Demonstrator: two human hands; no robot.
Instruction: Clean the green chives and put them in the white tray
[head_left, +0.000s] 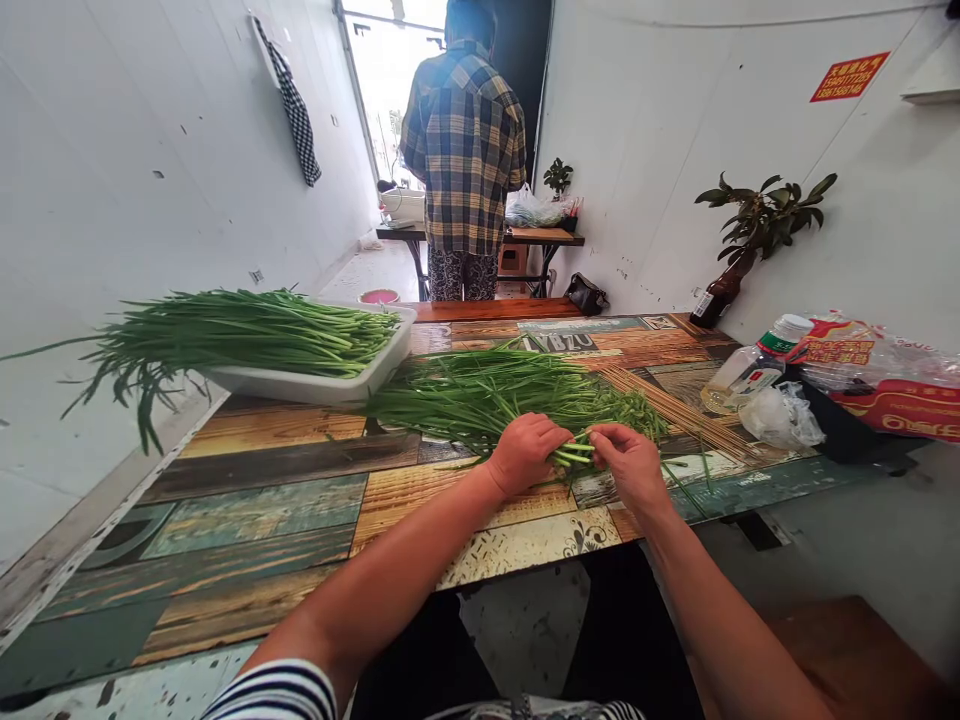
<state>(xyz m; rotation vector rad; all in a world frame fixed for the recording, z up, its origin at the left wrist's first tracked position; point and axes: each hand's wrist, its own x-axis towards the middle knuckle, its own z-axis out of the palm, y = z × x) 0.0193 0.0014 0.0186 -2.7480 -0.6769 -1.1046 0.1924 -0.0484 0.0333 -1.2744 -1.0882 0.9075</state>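
Observation:
My left hand [526, 455] is closed around a small bunch of garlic chives, whose pale stem ends [574, 453] stick out to the right. At those ends, my right hand [628, 462] pinches with thumb and forefinger; whether a stem lies between the fingertips is too small to make out. A loose heap of garlic chives [480, 385] lies on the table just beyond both hands. Thin wooden skewers [675, 405] lie spread to the right of the heap. A white tray [375, 375] at the left holds a thick pile of chives, with leaves hanging over its side.
On the wood-patterned table [277, 510], a clear bottle [757, 365], a crumpled plastic bag [781, 415] and red packaging [892, 375] stand at the right. A brown bottle with a plant [721, 295] is by the wall. Beyond, a person in a plaid shirt [469, 150] faces away.

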